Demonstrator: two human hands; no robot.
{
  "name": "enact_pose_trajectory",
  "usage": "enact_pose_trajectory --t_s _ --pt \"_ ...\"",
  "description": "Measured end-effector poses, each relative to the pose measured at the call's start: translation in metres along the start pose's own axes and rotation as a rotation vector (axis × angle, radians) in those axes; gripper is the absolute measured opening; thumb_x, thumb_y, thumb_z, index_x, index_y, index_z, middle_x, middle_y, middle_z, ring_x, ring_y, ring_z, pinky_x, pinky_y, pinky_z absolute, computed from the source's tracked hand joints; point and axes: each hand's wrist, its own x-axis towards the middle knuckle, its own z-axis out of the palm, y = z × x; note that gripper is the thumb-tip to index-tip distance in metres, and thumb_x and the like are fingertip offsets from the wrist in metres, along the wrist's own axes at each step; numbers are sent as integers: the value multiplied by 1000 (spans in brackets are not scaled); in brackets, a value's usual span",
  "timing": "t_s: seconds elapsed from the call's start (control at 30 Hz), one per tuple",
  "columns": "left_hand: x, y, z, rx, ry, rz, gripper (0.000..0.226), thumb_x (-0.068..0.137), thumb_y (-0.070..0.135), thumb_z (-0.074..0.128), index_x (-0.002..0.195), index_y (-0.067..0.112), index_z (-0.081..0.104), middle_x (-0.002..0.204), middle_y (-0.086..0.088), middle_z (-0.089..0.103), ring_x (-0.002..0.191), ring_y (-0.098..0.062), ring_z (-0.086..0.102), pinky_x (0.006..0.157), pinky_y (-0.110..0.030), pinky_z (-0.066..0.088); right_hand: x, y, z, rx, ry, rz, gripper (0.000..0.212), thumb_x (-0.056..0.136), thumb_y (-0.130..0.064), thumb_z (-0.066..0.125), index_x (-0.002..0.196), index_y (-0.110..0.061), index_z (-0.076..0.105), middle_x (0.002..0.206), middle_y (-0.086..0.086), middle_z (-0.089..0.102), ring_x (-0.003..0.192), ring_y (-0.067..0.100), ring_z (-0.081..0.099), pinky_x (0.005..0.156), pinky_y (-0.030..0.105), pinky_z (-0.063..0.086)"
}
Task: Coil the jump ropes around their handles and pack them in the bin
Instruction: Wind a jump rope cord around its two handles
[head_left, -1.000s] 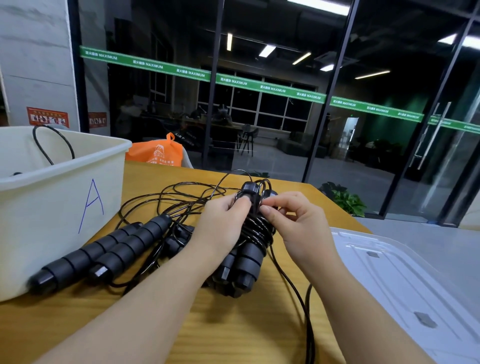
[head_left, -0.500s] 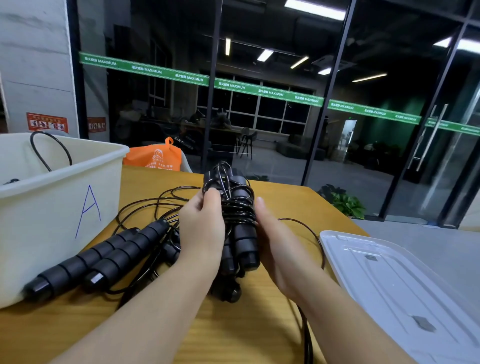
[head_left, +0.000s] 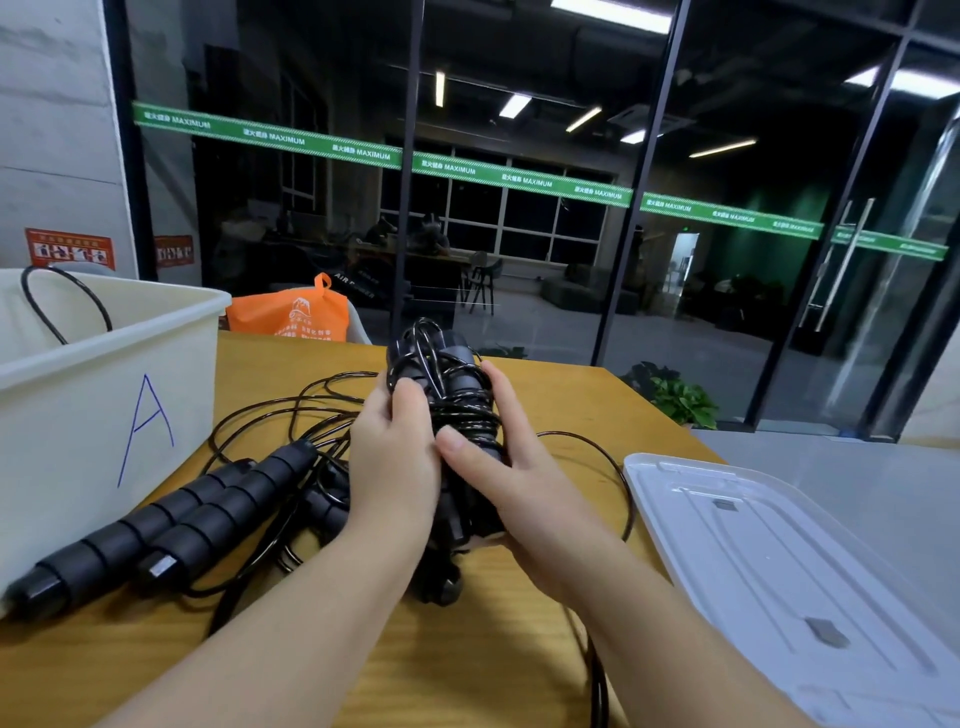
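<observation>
Left hand (head_left: 395, 457) and right hand (head_left: 511, 483) both closed around coiled jump rope bundle (head_left: 457, 410), fingers (head_left: 410, 400) wrapped on cord, bundle upright above table (head_left: 467, 665). Second rope's foam handles (head_left: 171, 519) lie beside white bin (head_left: 104, 415) marked "A".

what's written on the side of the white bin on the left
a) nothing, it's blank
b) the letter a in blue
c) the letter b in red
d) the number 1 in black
b: the white bin at the left of the table carries a hand-drawn blue letter A on the wall that faces the camera.
</observation>
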Motion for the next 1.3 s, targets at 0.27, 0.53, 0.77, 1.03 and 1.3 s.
enact_pose_trajectory --t_s 0.27,0.53,0.77,1.03,1.3 --pt "8 -8 -3 287 -179 6 41 97 43 35 137 44 44 127 4 56 115 -18 52 98 -44 46 3 3 -7 -141 242 -165 52 91 -22 65 129 -51 46 117 -20 65 109 3 62 98 37 51" --pt "12 10 -16 553 -10 438 20 92 26 57 75 35 52 90 14 54 85 0 51 67 -5 34 1 -2 -16 -325 295 -218 51 92 -18 63 134 -43 48 119 -17 64 106 -3 61 89 20 52" --pt "0 17 -9 402 -516 387 15 92 19 57 80 22 64 92 13 59 101 2 47 79 -1 33 3 -1 -22 -440 411 -145 53 93 -27 61 138 -45 41 110 -25 62 100 -5 61 83 17 52" --pt "-3 23 -8 590 -550 753 22 81 31 55 68 14 55 75 9 57 89 -8 50 75 -8 36 0 -5 -23 -495 414 -81 60 91 -29 61 141 -51 34 89 -45 54 89 -25 52 69 3 43" --pt "8 11 -3 142 -433 -337 44 98 40 44 62 17 54 54 4 41 49 -11 35 48 -25 28 -2 -5 -24 -828 481 -49 80 87 -43 66 151 -35 21 141 -14 49 126 12 48 93 28 42"
